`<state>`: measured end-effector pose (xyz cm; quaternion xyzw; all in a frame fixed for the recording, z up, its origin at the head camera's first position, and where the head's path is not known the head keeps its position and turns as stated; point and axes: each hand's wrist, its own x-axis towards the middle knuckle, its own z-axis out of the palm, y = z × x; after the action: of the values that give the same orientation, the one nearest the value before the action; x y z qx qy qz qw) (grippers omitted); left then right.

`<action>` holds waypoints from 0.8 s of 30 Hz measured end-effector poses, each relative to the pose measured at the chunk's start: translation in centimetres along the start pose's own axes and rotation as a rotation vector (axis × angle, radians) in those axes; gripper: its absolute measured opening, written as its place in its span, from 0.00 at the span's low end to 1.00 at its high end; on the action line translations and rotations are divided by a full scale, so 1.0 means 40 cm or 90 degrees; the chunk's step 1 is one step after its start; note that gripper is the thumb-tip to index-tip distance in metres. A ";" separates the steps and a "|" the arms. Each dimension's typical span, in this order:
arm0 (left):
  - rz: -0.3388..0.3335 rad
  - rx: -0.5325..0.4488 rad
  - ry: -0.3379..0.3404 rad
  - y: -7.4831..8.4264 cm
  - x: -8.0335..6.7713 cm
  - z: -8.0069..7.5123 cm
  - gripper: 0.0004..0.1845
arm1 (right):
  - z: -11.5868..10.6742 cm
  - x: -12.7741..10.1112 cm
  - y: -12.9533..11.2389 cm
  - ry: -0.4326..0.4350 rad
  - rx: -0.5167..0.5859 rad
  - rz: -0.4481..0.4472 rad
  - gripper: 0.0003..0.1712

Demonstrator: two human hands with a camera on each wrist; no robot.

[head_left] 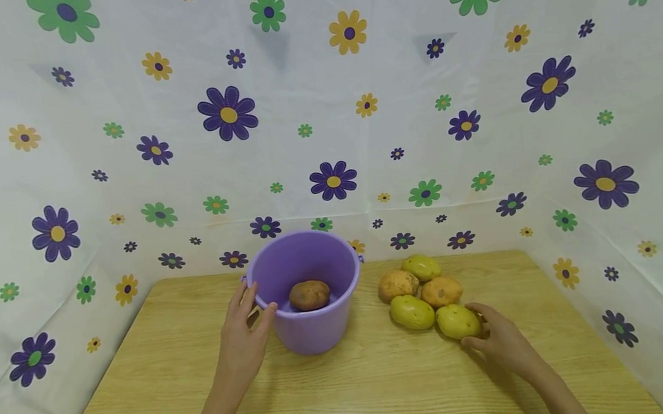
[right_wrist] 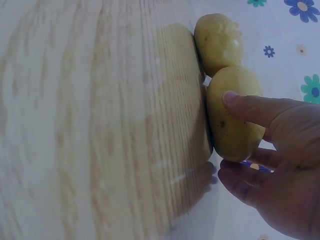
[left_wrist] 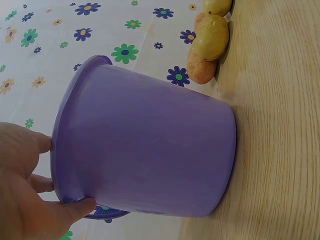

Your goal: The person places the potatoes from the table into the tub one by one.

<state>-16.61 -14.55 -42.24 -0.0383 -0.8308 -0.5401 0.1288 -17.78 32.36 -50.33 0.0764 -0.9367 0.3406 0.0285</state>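
A purple bucket (head_left: 316,328) stands upright on the table, with a brown potato (head_left: 310,296) lying inside it. My left hand (head_left: 244,339) holds the bucket's rim at its near left side; in the left wrist view the thumb and fingertips touch the rim. To the right of the bucket several potatoes lie in a cluster. My right hand (head_left: 505,342) grips the nearest right one, a yellow-green potato (head_left: 458,322), with thumb and fingers around it. In the right wrist view that potato (right_wrist: 232,125) still touches the table.
Beside the gripped one lies another yellow-green potato (head_left: 412,312). Behind are two tan potatoes, one left (head_left: 398,286) and one right (head_left: 442,291), and a yellow-green potato (head_left: 422,267) at the back. A flower-patterned sheet (head_left: 282,140) hangs around the wooden table (head_left: 365,382).
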 end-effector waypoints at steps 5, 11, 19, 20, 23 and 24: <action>0.000 -0.001 0.001 -0.004 0.001 0.000 0.36 | 0.002 -0.003 0.000 0.010 0.001 -0.013 0.42; 0.000 -0.014 -0.001 -0.004 0.002 -0.002 0.36 | 0.005 -0.011 -0.002 0.036 -0.021 -0.032 0.40; 0.006 -0.036 -0.004 -0.003 0.002 -0.005 0.36 | -0.008 -0.015 -0.013 0.037 -0.023 -0.024 0.41; 0.004 -0.037 -0.005 -0.003 0.002 -0.005 0.36 | -0.012 -0.015 -0.016 0.038 -0.024 -0.026 0.41; -0.001 -0.035 -0.009 -0.002 0.002 -0.006 0.37 | -0.024 -0.014 -0.024 0.042 -0.026 -0.027 0.40; -0.003 -0.034 -0.009 -0.002 0.003 -0.006 0.37 | -0.029 -0.013 -0.028 0.042 -0.028 -0.026 0.39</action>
<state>-16.70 -14.81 -42.21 -0.0440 -0.8169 -0.5623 0.1204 -17.08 32.32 -48.79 0.0838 -0.9406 0.3219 0.0679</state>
